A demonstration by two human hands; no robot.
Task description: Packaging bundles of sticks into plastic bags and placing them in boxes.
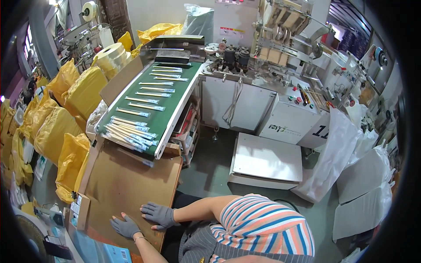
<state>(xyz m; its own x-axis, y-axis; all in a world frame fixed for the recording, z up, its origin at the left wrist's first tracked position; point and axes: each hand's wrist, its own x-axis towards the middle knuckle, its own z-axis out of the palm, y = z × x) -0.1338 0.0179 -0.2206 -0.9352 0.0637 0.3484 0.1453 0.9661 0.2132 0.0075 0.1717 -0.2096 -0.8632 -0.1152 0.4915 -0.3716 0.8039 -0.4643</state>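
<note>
My left hand (125, 226), in a grey glove with bare fingertips, lies flat on a brown board tabletop (131, 179) with the fingers apart. Close by, toward the board's right edge, my right hand (158, 215) rests in a matching glove, its fingers stretched out. Neither one holds anything. Beyond the board, a green conveyor belt (151, 116) carries slim wooden sticks in clear and blue wrappers, perhaps chopsticks. Several lie spaced out crosswise, and a heap of wrapped sticks (129, 135) has gathered at the belt's near end. One blurred packet (147, 163) hangs just past that end.
Yellow sacks (55, 131) crowd the left side. A packaging machine (280, 48) with a button box (291, 111) stands at the far right. A low white platform (267, 158) sits on the floor before it, beside white plastic bags (326, 158). A blue package (109, 254) lies lower left.
</note>
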